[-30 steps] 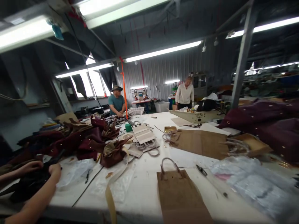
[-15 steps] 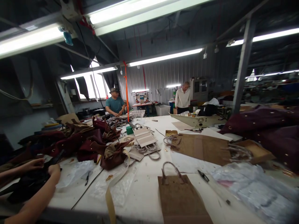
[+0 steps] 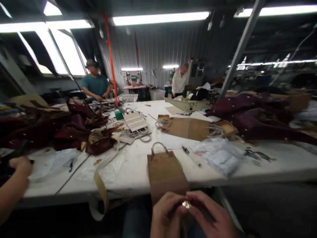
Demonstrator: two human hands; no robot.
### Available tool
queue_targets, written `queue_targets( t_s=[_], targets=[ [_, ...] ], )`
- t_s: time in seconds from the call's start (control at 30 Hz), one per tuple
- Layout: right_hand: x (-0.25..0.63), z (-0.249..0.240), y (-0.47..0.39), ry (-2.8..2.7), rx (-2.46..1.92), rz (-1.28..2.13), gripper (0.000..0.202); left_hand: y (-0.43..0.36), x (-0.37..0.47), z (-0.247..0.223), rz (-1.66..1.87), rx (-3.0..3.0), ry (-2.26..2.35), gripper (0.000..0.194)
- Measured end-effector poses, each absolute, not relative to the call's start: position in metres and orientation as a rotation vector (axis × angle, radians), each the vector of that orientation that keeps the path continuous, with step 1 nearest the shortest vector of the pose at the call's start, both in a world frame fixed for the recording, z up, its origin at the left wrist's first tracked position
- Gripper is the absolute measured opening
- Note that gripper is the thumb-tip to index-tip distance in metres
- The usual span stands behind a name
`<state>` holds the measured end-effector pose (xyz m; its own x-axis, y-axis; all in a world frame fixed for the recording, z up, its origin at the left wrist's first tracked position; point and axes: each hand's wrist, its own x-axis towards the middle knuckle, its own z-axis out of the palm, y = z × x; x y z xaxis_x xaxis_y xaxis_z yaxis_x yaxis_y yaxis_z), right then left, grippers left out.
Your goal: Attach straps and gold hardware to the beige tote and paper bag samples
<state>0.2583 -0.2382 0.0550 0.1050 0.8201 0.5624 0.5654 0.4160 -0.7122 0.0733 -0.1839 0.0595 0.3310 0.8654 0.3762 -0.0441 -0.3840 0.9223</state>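
Observation:
My left hand (image 3: 166, 213) and my right hand (image 3: 213, 216) meet below the near edge of the white table (image 3: 138, 175). Their fingertips pinch a small shiny gold metal piece (image 3: 186, 204) between them. Just beyond my hands a brown paper bag (image 3: 165, 172) with a loop handle lies flat and hangs over the table edge. What the metal piece is cannot be made out.
A co-worker's arm (image 3: 13, 180) rests at the left by dark red bags (image 3: 61, 129). Plastic sleeves (image 3: 218, 155), a beige strap (image 3: 100, 183), flat brown bags (image 3: 189, 128), small snips (image 3: 185, 150) and maroon cloth (image 3: 257, 115) lie on the table. Two people (image 3: 95, 84) stand at the far end.
The view has tilted down and swung right. My two hands have come into view at the bottom, pinching the metal piece. The co-worker's arm stays at the left.

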Motion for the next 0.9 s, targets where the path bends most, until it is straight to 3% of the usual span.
queue_targets(
  t_s=[0.27, 0.9],
  targets=[
    [0.263, 0.053, -0.235, -1.475, -1.195, 0.638, 0.011, -0.193, 0.068, 0.052, 1.13, 1.53, 0.772, 0.018],
    [0.256, 0.054, -0.239, -1.516, -1.226, 0.503, 0.014, -0.19, 0.076, 0.049, 1.095, 1.169, 0.711, 0.016]
  ],
)
